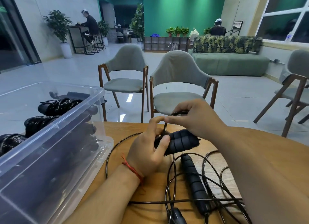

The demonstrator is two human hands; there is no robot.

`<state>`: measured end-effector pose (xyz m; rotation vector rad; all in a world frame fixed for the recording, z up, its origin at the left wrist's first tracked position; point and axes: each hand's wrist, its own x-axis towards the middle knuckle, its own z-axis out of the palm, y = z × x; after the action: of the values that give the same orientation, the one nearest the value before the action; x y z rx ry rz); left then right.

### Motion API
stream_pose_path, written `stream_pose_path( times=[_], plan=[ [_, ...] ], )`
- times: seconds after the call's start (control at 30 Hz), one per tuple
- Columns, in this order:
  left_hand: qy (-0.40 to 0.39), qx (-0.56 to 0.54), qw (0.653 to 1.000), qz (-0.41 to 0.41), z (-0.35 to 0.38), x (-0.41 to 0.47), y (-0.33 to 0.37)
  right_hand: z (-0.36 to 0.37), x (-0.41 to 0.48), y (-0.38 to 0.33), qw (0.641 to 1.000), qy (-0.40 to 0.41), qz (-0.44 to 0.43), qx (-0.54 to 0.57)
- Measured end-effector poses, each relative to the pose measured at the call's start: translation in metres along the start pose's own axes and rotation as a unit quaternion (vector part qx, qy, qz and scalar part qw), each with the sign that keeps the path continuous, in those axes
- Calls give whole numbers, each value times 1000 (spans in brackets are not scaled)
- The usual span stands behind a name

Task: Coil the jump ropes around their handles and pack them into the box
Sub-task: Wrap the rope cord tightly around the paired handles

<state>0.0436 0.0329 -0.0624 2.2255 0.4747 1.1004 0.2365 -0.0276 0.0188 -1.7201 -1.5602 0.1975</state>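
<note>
Item 1, handles (182, 140): pair, black ribbed foam, side by side, between our hands. We judge them light and soft-skinned w/ good friction. Best hold is round the foam mid-length, both squeezed as one.
Item 2, cord (164, 128): thin, black, glossy. Rises from handles to right hand; a loop runs out left of left hand. Prob. springy and slick, so turns will want to unwind unless held taut. Take it close to the handles.
Item 3, left hand (147, 155): fingers curled, clamped on handles, thumb across their near end.
Item 4, right hand (192, 118): above handles, thumb and forefinger pinching the cord.
Item 5, box (50, 140): clear plastic, left of left hand, on bench (127, 128). Holds wound bundles (56, 105).
Item 6, loose handle (194, 178): below right hand, amid more tangled cord, untouched.
</note>
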Motion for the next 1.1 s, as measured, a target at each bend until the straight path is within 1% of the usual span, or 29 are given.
stream_pose_path(
  times=[0.1,0.23,0.3,0.37,0.47,0.53,0.6,0.63,0.7,0.73,0.83,0.97,1.1],
  plan=[
    [-1,-19,999,33,0,-1,0,-4,-2,1,997,-35,42,62],
    [20,-26,998,57,0,-3,-2,-7,-2,8,979,-104,102,141],
    [27,-22,996,79,1,-4,-2,-10,-3,13,973,-135,120,145],
    [32,-44,995,83,0,-4,-1,-9,-4,17,968,-158,132,142],
    [60,-77,993,64,0,-4,-3,-4,-4,25,963,-180,133,148],
    [80,-116,990,30,1,-3,-3,1,-1,29,968,-192,124,107],
    [116,-152,982,-12,0,-1,-3,10,2,31,980,-166,107,23],
    [137,-166,976,-32,0,0,-3,15,3,29,986,-136,93,1],
    [164,-200,963,-72,-2,2,-5,25,3,31,996,-80,37,-6],
    [170,-215,957,-91,-2,3,-5,28,1,31,998,-66,1,-20],
    [177,-256,941,-136,-4,7,-8,34,-6,29,996,-58,-68,-29],
    [191,-335,906,-173,-6,11,-13,39,-9,25,992,-101,-77,3],
    [209,-388,875,-201,-7,14,-18,47,-9,21,996,-75,-56,10]
  ],
)
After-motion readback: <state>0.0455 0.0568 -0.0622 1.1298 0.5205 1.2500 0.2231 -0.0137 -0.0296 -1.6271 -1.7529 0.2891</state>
